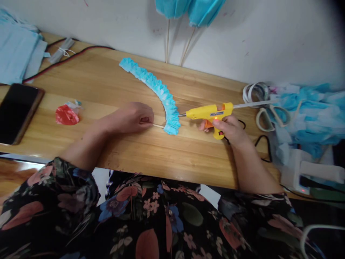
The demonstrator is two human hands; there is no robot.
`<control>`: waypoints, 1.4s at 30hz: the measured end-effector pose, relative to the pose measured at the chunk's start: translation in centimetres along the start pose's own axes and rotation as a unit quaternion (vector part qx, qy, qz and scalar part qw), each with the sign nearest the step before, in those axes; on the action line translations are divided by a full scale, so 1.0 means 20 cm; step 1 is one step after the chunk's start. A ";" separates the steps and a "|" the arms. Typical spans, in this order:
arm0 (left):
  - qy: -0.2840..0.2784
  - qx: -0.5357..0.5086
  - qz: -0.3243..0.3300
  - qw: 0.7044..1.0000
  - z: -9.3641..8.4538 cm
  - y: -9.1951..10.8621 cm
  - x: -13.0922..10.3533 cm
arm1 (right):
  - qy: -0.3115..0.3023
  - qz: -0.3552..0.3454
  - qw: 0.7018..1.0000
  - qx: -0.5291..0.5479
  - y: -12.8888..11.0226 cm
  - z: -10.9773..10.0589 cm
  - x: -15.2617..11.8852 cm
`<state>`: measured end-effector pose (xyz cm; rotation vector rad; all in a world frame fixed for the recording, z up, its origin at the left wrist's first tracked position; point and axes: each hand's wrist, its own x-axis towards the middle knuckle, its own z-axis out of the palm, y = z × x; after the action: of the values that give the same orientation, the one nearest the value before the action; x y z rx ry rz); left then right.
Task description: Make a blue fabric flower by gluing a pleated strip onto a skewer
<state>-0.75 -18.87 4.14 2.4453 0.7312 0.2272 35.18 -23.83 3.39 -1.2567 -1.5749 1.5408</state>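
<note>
A ruffled bright-blue strip [162, 92] is curving from upper left of center down to mid-frame. A thin pale stick [158, 125] is lying nearly level at center, its right end meeting the strip's lower end. Right of center, a yellow glue gun [203, 112] is pointing left, its metal nozzle reaching the strip's right edge, an orange light glowing, a translucent glue stick [253, 104] jutting rightward behind.

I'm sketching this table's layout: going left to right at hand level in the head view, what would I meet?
Black smartphone, crumpled red scrap, left hand, thin stick, pleated light-blue strip, yellow hot-glue gun, cream-handled scissors.
</note>
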 end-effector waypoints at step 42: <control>-0.015 0.022 -0.016 1.000 0.00 0.00 0.00 | 0.023 -0.083 0.973 -0.213 0.02 0.09 0.02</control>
<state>-0.69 -18.86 4.24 2.4715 0.7703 0.1630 33.45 -24.23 2.57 -1.3283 -1.9936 1.0965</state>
